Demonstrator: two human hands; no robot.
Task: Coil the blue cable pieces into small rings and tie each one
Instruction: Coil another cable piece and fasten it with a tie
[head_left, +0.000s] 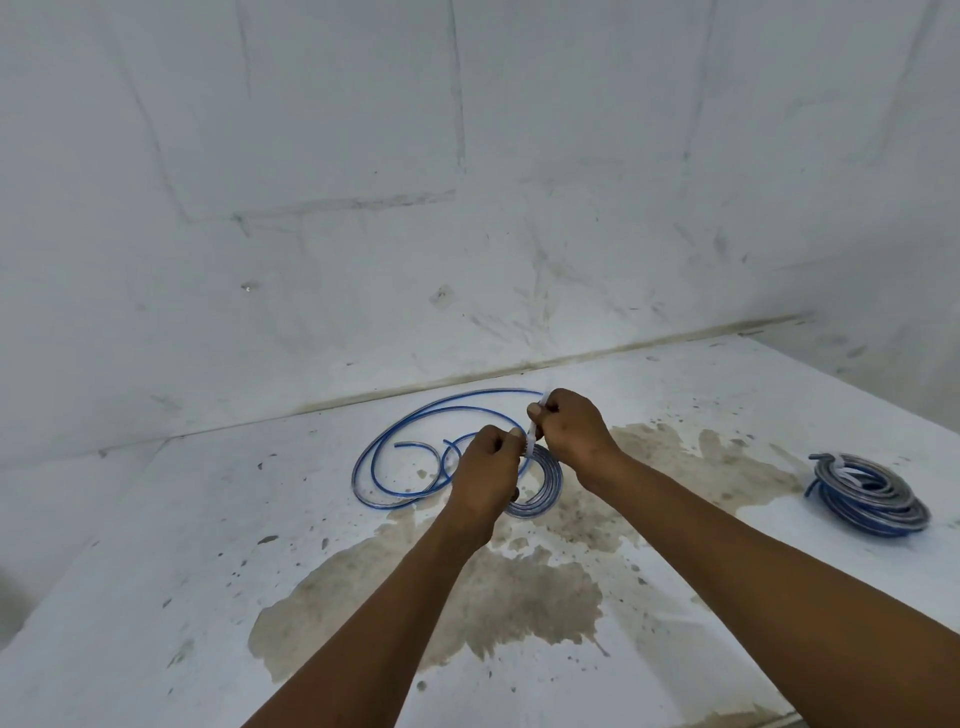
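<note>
A small ring of blue cable sits under my hands near the middle of the white floor. My left hand grips the ring's near side and pinches a white tie at the ring's top. My right hand pinches the same tie higher up, its upper end poking out past the fingers. Loose blue cable pieces curve in open loops to the left of the ring, partly behind my left hand.
A pile of coiled blue cable rings with a white tie lies at the right on the floor. A brown stain spreads across the floor beneath my forearms. The white wall meets the floor just behind the cables.
</note>
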